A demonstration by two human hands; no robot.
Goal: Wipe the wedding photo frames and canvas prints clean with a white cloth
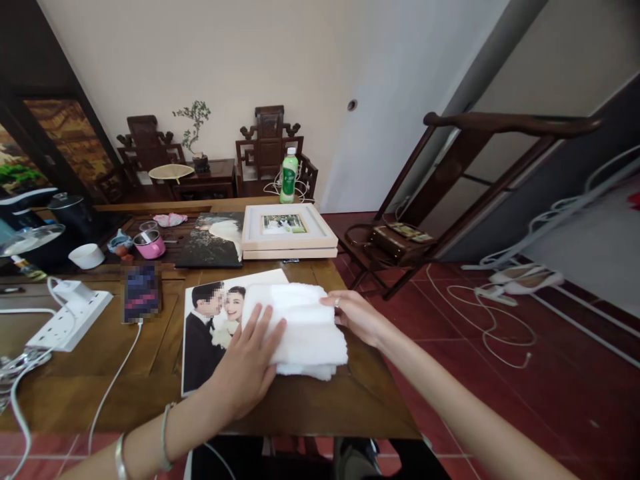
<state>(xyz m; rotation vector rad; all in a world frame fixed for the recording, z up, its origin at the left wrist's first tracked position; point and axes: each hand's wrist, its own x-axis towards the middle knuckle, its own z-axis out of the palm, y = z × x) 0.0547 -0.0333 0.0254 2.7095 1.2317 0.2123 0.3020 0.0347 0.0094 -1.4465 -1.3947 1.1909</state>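
Observation:
A folded white towel (pixel 305 333) covers the right part of a photo print (pixel 205 353) lying flat on the wooden table. My left hand (pixel 250 357) rests across the towel's left side, fingers spread and laid flat on the cloth. At the towel's right edge, the fingers and thumb of my right hand (pixel 355 313) pinch the fabric. The print shows a couple in formal dress. Towel and hand hide much of its right and lower area.
Behind the print are stacked framed pictures (pixel 320 233), a dark photo panel (pixel 207 250) and a green bottle (pixel 289 177). To the left are a pixelated phone (pixel 143 293) on a cable, a power strip (pixel 75 317) and a pink cup (pixel 150 245). A wooden chair (pixel 440 173) stands right.

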